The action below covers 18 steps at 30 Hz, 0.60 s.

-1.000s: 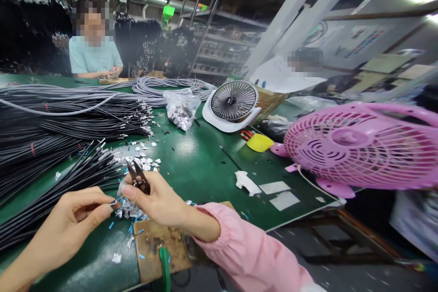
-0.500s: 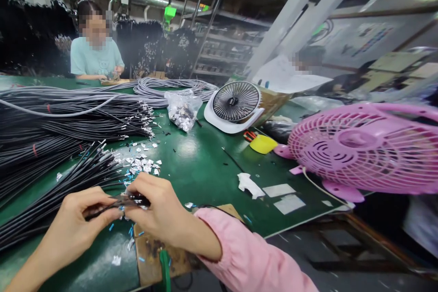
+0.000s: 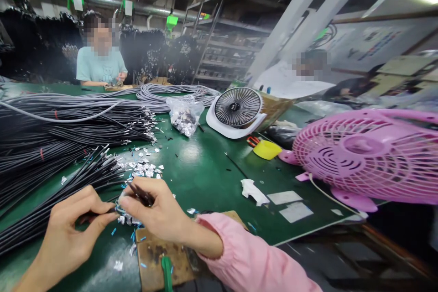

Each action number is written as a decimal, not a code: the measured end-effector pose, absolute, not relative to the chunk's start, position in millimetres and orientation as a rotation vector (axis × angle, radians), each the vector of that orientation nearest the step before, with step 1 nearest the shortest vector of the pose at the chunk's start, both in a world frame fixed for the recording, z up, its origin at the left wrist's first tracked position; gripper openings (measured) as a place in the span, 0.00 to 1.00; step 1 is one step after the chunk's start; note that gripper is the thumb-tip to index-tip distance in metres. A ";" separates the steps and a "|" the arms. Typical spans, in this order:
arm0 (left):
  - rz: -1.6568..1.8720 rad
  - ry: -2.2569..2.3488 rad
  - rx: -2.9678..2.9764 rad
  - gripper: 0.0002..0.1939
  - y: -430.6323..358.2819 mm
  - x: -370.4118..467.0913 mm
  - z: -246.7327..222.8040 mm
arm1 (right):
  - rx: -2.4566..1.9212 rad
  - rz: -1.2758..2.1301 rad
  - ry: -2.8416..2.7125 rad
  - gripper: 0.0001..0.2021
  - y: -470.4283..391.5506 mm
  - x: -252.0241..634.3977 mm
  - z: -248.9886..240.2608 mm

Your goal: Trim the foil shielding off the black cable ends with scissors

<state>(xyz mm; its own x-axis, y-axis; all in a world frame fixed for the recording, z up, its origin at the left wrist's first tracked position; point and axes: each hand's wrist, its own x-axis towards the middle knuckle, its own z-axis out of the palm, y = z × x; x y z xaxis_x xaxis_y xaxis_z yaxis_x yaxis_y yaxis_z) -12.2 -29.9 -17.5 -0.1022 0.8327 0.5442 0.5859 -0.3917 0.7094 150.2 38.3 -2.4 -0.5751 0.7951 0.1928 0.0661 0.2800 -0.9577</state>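
Note:
My left hand (image 3: 73,228) is closed in a pinch on the end of a black cable (image 3: 108,210). Right beside it, my right hand (image 3: 155,207) is closed, its thumb and fingertips at the tip of that cable. A slim dark two-pronged tool (image 3: 142,194), like tweezers, lies in the right hand and points up and left; its far end is hidden by the fingers. Under and behind the hands are silvery foil scraps (image 3: 145,169) and small blue bits. A bundle of black cables (image 3: 85,175) with stripped ends lies just behind the left hand.
More black cables (image 3: 85,130) and coiled grey cable (image 3: 160,92) cover the left side. A plastic bag (image 3: 185,116), white fan (image 3: 219,127), yellow item (image 3: 267,150) and pink fan (image 3: 359,155) stand beyond. A wooden block (image 3: 152,260) sits at the near edge. A person (image 3: 101,66) sits opposite.
The dark tool has swung away from the cable, up into my right hand, whose fingertips are now at the cable's tip. My left hand has moved slightly left. The view has shifted a little.

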 end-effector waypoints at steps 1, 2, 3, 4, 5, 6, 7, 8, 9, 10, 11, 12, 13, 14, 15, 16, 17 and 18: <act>1.529 1.611 1.941 0.10 -30.9 -11.9 -18.8 | -0.783 1.289 -1.879 0.12 37.7 151.4 -3.0; 1.572 1.652 1.945 0.09 -31.7 -11.5 -19.6 | -0.775 1.255 -1.895 0.09 37.3 152.9 -3.8; 1.611 1.681 1.943 0.08 -32.4 -10.8 -19.9 | -0.757 1.228 -1.911 0.07 37.0 154.7 -4.9; 1.647 1.709 1.919 0.07 -33.0 -9.8 -19.5 | -0.736 1.193 -1.928 0.07 37.0 156.6 -6.1; 1.681 1.731 1.870 0.07 -33.7 -8.2 -18.6 | -0.711 1.139 -1.951 0.10 37.1 158.4 -7.5; 1.707 1.742 1.805 0.07 -34.5 -6.0 -17.4 | -0.698 1.046 -1.980 0.11 37.4 159.7 -9.0; 1.732 1.753 1.721 0.08 -35.3 -3.5 -15.8 | -0.686 0.945 -2.011 0.10 37.7 160.6 -10.5; 1.757 1.753 1.643 0.09 -36.2 -0.9 -14.1 | -0.671 0.857 -2.036 0.09 37.9 161.0 -11.9; 1.776 1.750 1.579 0.10 -37.0 1.6 -12.5 | -0.655 0.795 -2.062 0.08 37.9 160.8 -13.2; 1.791 1.745 1.532 0.10 -37.7 3.5 -11.2 | -0.635 0.764 -2.085 0.09 37.9 160.1 -14.1; 1.797 1.739 1.507 0.11 -38.1 4.8 -10.3 | -0.617 0.757 -2.103 0.10 37.7 159.2 -14.7; 1.797 1.739 1.498 0.11 -38.3 5.1 -9.9 | -0.599 0.764 -2.113 0.10 37.5 158.2 -14.9; 1.792 1.740 1.502 0.11 -38.1 4.5 -10.1 | -0.584 0.780 -2.112 0.11 37.4 157.2 -14.8; 1.785 1.734 1.531 0.11 -37.7 3.1 -10.8 | -0.565 0.796 -2.101 0.12 37.5 156.5 -14.4; 1.776 1.720 1.583 0.11 -37.0 0.9 -12.0 | -0.542 0.813 -2.092 0.13 37.7 156.0 -14.0; 1.764 1.702 1.646 0.10 -36.4 -1.6 -13.5 | -0.521 0.828 -2.089 0.14 38.0 155.9 -13.5; 1.751 1.683 1.711 0.09 -35.8 -4.2 -15.1 | -0.506 0.834 -2.092 0.14 38.4 156.1 -13.2; 1.740 1.667 1.767 0.08 -35.5 -6.7 -16.8 | -0.505 0.831 -2.101 0.15 38.8 156.5 -13.0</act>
<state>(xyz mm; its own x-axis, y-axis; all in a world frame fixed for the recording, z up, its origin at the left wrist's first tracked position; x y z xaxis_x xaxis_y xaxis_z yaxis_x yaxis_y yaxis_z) -6.7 -35.5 -16.8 -0.2931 0.7450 0.5993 0.5667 -0.3694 0.7365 156.5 38.8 -13.0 -0.5981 0.5958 0.5361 0.0679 0.7041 -0.7068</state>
